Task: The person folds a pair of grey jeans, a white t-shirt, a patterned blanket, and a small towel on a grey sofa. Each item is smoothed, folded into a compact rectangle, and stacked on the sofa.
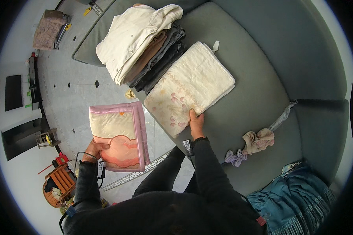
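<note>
My left hand (94,149) holds up a folded quilted pad (117,126) by its lower left edge, thumb on top. The pad is cream with an orange-pink printed shape and a shiny pink border, and hangs over the floor beside the sofa. At the near edge of a folded white towel (203,73), my right hand (197,124) has its thumb on top and its fingers partly hidden. This towel bears a faded pink flower print and lies flat on the grey sofa (253,79). Touching its far left side is a stack of dark folded trousers (161,64) beneath a white buttoned shirt (135,35).
Crumpled on the sofa to the right are a beige cloth (257,141) and a purple hair scrunchie (236,157). A teal fringed blanket (294,199) is heaped at lower right. A yellow clog (130,94) and a wicker basket (51,192) are on the tiled floor.
</note>
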The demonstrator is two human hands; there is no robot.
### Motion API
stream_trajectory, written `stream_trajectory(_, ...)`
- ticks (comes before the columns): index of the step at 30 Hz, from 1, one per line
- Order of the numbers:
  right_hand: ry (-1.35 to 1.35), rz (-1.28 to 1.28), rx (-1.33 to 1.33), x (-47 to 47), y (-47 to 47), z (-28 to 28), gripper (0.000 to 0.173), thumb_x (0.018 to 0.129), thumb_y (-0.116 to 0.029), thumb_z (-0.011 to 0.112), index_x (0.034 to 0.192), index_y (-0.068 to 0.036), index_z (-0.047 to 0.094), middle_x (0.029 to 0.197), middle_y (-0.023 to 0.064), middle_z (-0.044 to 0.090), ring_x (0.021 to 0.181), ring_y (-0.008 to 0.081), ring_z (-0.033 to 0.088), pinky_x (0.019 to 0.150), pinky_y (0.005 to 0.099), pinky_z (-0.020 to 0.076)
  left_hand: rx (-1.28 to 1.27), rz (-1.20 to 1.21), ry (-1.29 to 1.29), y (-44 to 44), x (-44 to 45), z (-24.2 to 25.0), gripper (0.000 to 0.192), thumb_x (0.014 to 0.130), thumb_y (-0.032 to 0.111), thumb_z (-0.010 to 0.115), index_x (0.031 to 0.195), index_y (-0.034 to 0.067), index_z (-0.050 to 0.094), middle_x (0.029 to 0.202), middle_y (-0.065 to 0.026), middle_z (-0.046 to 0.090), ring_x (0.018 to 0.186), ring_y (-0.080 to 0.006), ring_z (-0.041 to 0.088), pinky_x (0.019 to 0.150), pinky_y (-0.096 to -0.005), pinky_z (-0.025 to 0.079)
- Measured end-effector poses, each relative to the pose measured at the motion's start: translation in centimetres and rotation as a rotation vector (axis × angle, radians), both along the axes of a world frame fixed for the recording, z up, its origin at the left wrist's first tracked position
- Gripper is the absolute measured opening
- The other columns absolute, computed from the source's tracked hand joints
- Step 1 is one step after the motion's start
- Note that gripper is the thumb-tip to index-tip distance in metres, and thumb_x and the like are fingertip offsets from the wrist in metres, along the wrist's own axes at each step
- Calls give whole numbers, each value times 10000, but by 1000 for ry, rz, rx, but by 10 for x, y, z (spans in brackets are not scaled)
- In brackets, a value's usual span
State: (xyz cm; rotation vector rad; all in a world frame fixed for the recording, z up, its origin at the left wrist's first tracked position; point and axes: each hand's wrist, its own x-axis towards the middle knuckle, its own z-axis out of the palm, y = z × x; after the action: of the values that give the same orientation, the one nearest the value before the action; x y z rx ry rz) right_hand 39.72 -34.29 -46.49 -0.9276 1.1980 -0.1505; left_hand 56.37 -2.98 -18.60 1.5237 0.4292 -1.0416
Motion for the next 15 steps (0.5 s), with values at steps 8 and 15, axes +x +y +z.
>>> stream_trajectory(8, 24, 901, -1230, -27, 20, 76, 617, 703, -293, 723, 1256, -138, 497, 1356, 166, 398, 1270, 354, 338, 1018, 577, 253, 4, -152, -3, -34, 12, -1, 767, 588, -23, 750, 1293, 1, 449, 1215, -103, 574, 1107, -245, 552, 969, -368, 437)
stream_trajectory(15, -27, 1162, -1260, -24, 22, 55, 366, 775, -239, 618, 1133, -164, 594, 1357, 101, 412, 1300, 331, 310, 1010, 611, 241, -15, -631, -73, -135, 52, -32, 798, 604, 48, 753, 1318, -47, 411, 1257, -118, 542, 1130, -222, 524, 986, -335, 408)
